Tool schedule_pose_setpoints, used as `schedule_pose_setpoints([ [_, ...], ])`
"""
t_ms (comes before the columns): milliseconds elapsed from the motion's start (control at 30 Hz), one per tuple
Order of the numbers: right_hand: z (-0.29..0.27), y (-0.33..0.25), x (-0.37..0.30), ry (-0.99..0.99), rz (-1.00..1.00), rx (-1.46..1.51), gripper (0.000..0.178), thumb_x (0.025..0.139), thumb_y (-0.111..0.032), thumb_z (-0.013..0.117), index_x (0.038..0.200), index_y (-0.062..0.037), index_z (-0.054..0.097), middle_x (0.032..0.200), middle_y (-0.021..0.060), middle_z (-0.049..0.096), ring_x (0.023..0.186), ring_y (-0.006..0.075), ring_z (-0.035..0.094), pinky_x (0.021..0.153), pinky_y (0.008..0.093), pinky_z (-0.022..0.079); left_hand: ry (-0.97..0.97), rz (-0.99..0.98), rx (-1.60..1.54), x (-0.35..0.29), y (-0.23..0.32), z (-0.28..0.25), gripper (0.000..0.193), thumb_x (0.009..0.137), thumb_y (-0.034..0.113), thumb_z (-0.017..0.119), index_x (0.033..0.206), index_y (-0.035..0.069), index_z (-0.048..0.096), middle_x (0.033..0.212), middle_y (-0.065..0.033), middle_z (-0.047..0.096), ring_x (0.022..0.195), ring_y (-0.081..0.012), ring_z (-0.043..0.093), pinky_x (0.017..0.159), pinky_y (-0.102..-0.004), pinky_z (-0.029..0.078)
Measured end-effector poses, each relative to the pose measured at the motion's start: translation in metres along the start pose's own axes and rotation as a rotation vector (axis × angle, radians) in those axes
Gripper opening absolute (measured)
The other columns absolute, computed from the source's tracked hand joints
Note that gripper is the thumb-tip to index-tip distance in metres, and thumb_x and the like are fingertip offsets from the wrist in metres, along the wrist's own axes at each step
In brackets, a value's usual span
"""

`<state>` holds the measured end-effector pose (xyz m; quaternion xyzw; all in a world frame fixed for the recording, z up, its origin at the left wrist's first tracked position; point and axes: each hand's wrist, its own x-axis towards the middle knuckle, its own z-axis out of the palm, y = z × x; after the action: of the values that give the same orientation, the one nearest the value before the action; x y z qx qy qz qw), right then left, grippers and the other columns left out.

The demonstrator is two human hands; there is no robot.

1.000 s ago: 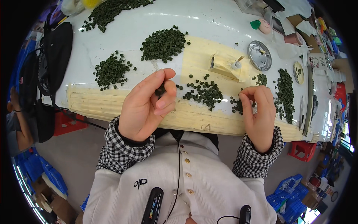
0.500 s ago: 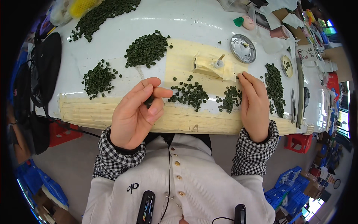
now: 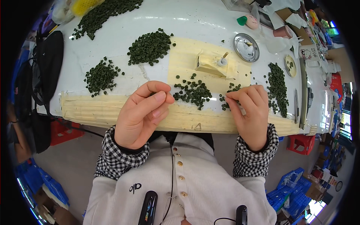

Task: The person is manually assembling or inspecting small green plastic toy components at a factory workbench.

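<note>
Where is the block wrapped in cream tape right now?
In the head view, the block wrapped in cream tape sits right of centre, beyond the person's right hand and left of the round silver metal dish.

The left hand (image 3: 138, 118) is turned palm-inward, thumb (image 3: 155, 99) brought close to the bent index finger (image 3: 150, 87), others curled below. Well to its right, the right hand (image 3: 252, 114) is held back upward, thumb (image 3: 234, 108) and forefinger (image 3: 238, 95) drawn together.

Blk bag (image 3: 52, 67) L; red stool (image 3: 303, 139) lower R; below it prob. blue crates (image 3: 294, 188), blurry.
</note>
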<state>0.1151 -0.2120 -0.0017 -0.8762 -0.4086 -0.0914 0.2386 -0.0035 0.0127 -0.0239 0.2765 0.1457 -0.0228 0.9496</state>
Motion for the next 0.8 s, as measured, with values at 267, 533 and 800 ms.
schedule_pose_setpoints([
  [267, -0.008, -0.003, 0.005, -0.094, -0.21, -0.222, 0.017, 0.066, -0.003, 0.067, 0.082, -0.0046, 0.063, 0.077, 0.0037, 0.056, 0.078, 0.0225, 0.052, 0.079, 0.0357, 0.041, 0.077, 0.011, 0.016, -0.005, 0.004, 0.003, 0.024, 0.093, 0.007, 0.049, 0.114, -0.001, 0.055, 0.097, -0.01, 0.065, 0.058, -0.0027, 0.038, 0.054, -0.0166, 0.034],
  [533, -0.002, 0.001, 0.003, -0.092, -0.227, -0.218, 0.017, 0.067, -0.001, 0.067, 0.082, -0.003, 0.06, 0.076, 0.0058, 0.056, 0.075, 0.0237, 0.053, 0.076, 0.0357, 0.042, -0.033, 0.04, 0.004, -0.004, 0.002, 0.001, 0.029, 0.1, 0.02, 0.036, 0.108, -0.001, 0.055, 0.082, -0.0039, 0.063, 0.053, -0.0032, 0.033, 0.048, -0.0189, 0.029],
  [800, -0.003, 0.008, -0.005, 0.028, 0.053, 0.152, 0.015, 0.076, 0.01, 0.06, 0.088, 0.0035, 0.06, 0.08, 0.0099, 0.06, 0.073, 0.0194, 0.058, 0.068, 0.0264, 0.046, 0.044, -0.046, -0.016, -0.003, 0.003, 0.005, 0.031, 0.1, 0.019, 0.034, 0.116, -0.002, 0.05, 0.074, 0.0029, 0.043, 0.057, -0.0046, 0.032, 0.05, -0.0185, 0.029],
])
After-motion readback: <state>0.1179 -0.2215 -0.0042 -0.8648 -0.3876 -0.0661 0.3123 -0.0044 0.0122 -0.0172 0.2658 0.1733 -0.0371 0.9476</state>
